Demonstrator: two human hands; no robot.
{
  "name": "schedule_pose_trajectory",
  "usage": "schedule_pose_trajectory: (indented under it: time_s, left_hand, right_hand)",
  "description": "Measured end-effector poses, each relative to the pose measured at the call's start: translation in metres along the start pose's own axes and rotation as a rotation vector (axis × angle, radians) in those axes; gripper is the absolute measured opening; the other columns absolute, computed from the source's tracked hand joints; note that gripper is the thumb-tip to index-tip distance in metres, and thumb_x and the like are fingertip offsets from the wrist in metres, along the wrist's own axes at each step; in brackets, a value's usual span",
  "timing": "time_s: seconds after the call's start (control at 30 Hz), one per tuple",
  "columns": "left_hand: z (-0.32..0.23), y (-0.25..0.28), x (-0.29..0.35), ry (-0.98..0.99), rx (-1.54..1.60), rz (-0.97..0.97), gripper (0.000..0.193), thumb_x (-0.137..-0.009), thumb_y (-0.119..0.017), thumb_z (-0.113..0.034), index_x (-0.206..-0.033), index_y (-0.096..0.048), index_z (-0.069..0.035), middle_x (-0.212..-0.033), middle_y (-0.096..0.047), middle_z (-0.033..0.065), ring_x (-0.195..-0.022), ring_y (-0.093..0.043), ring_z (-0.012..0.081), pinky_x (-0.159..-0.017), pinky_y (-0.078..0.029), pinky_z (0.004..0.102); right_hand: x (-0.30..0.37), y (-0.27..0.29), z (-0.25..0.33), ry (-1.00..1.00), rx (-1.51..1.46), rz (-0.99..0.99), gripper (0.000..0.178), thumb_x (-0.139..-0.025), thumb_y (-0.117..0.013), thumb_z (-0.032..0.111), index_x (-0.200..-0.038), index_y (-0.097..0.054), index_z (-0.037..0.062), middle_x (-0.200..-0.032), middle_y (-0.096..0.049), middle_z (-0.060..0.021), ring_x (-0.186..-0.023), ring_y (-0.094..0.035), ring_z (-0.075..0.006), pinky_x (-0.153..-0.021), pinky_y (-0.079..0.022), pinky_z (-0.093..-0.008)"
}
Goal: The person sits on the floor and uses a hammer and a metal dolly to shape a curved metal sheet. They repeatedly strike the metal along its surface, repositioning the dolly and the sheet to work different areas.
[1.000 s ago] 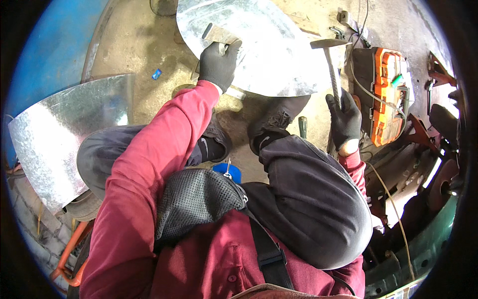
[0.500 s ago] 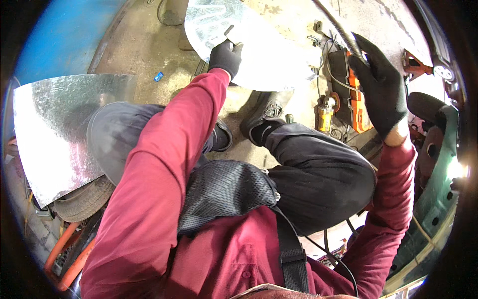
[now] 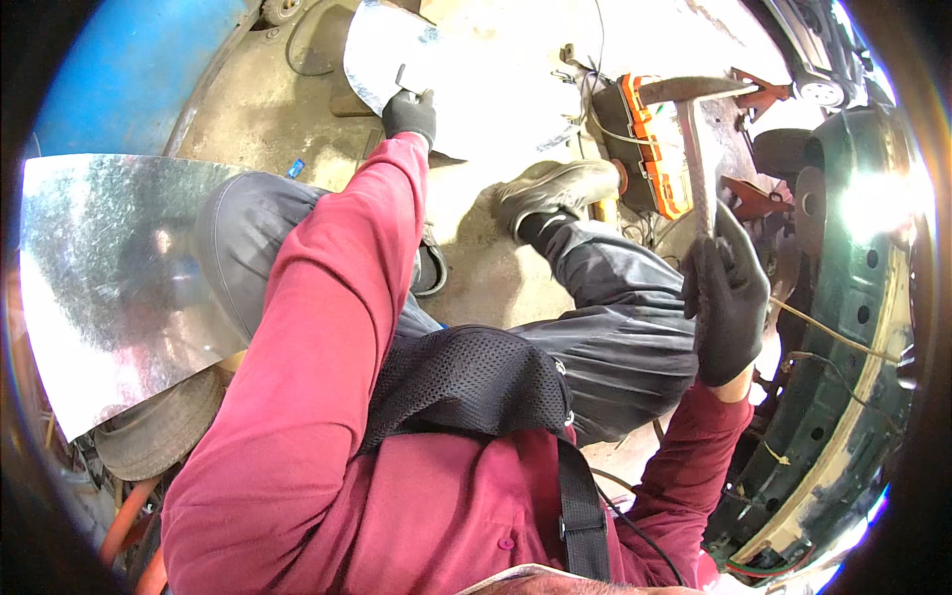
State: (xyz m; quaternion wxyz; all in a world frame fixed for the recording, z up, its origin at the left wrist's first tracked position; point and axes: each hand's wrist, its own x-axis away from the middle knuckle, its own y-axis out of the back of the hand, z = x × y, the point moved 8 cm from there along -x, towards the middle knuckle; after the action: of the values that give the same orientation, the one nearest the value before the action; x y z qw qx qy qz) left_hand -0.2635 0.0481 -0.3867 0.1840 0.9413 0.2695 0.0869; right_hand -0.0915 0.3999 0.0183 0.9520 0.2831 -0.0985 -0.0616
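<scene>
My right hand point(image 3: 729, 302), in a black glove, is closed round the handle of a hammer point(image 3: 700, 164). The hammer stands up from the fist with its long head at the top. My left hand point(image 3: 410, 114), gloved in black too, is closed at the near edge of a shiny sheet of metal point(image 3: 377, 48) on the floor. From its fingers sticks a short dark rod-like tool point(image 3: 400, 75), whose kind I cannot make out. Glare washes out much of the sheet's right side.
A second metal sheet point(image 3: 109, 268) leans at my left by a tyre point(image 3: 164, 426). An orange and black toolbox point(image 3: 645, 149) lies beyond my right shoe point(image 3: 555, 188). Green vehicle bodywork point(image 3: 833, 297) borders the right side. A blue panel point(image 3: 139, 69) stands at the far left.
The hammer has come fully into view, upright in my right hand, which has moved nearer and left. My right foot has shifted. My left hand still grips the dark tool at the sheet.
</scene>
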Motion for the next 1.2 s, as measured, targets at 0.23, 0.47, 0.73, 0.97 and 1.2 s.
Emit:
schedule_pose_trajectory:
  time_s: [0.23,0.47,0.73,0.97,1.2]
  left_hand:
    - [0.004,-0.001,0.010,0.059,-0.112,0.082,0.038,-0.092,-0.077,-0.035,-0.096,-0.075,0.003,-0.094,-0.075,0.0249,-0.091,-0.073,0.0428,-0.082,-0.056,0.0460]
    - [-0.002,-0.002,0.019,0.074,0.036,0.009,0.033,-0.095,-0.076,-0.024,-0.111,-0.072,0.005,-0.101,-0.078,0.0186,-0.091,-0.073,0.0261,-0.085,-0.054,0.0378]
    - [-0.011,0.000,0.002,0.023,0.168,0.025,0.032,-0.095,-0.074,-0.021,-0.116,-0.070,0.003,-0.107,-0.076,0.0227,-0.100,-0.073,0.0364,-0.088,-0.055,0.0415]
    - [-0.015,0.000,-0.005,0.042,0.008,0.138,0.031,-0.096,-0.072,-0.025,-0.110,-0.071,0.003,-0.099,-0.076,0.0215,-0.094,-0.074,0.0368,-0.085,-0.055,0.0431]
    - [-0.026,-0.003,-0.014,-0.026,-0.305,0.158,0.035,-0.096,-0.073,-0.031,-0.102,-0.072,0.004,-0.092,-0.074,0.0251,-0.087,-0.073,0.0403,-0.078,-0.055,0.0437]
  right_hand:
    - [-0.045,-0.033,-0.025,-0.067,0.090,0.147,0.044,-0.106,-0.063,0.013,-0.147,-0.058,-0.0012,-0.079,-0.061,0.0015,-0.066,-0.051,-0.0020,-0.056,-0.040,-0.0218]
    - [-0.108,-0.075,-0.040,-0.012,0.171,0.243,0.041,-0.107,-0.061,0.011,-0.146,-0.058,-0.0005,-0.073,-0.050,0.0055,-0.063,-0.044,-0.0024,-0.054,-0.036,-0.0227]
    - [-0.152,-0.085,-0.070,-0.068,0.215,0.324,0.039,-0.107,-0.059,0.008,-0.145,-0.058,-0.0019,-0.098,-0.063,0.0003,-0.080,-0.050,-0.0047,-0.068,-0.043,-0.0228]
    - [-0.189,-0.100,-0.068,0.103,0.263,0.368,0.042,-0.106,-0.061,0.009,-0.146,-0.057,-0.0038,-0.117,-0.070,-0.0065,-0.099,-0.061,-0.0088,-0.089,-0.051,-0.0249]
    - [-0.198,-0.133,-0.047,0.167,0.268,0.354,0.043,-0.106,-0.062,0.011,-0.148,-0.058,0.0015,-0.113,-0.070,-0.0016,-0.091,-0.059,-0.0059,-0.080,-0.050,-0.0243]
